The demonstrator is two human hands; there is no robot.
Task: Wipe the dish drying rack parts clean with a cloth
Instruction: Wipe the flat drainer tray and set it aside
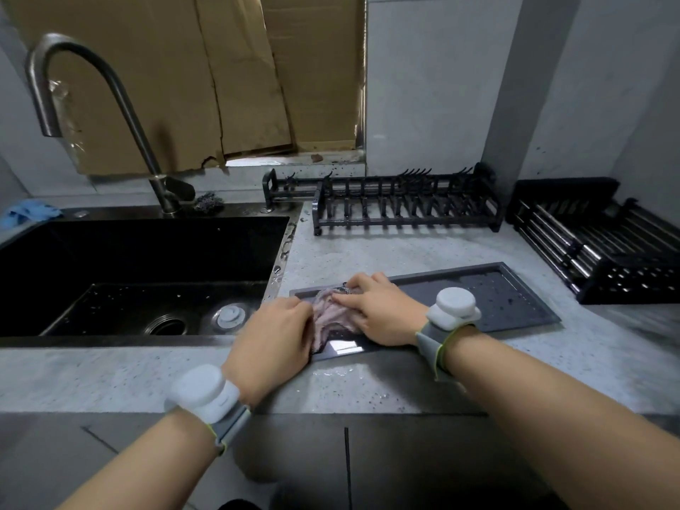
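A flat dark grey drip tray (507,300) lies on the counter in front of me, wet with droplets at its right end. A crumpled pinkish cloth (331,318) sits on the tray's left end. My right hand (379,311) presses down on the cloth with fingers spread over it. My left hand (272,344) rests at the tray's left edge, its fingers curled against the cloth's side; the fingertips are hidden. A black plate rack (404,207) stands at the back, and a black basket with metal rods (603,248) at the right.
A deep black sink (140,266) with a tall metal tap (110,104) lies to the left, close to the tray. A blue cloth (29,211) and a scourer (208,202) sit behind the sink. Water pools on the counter (404,252) below the tray. Cardboard covers the wall behind.
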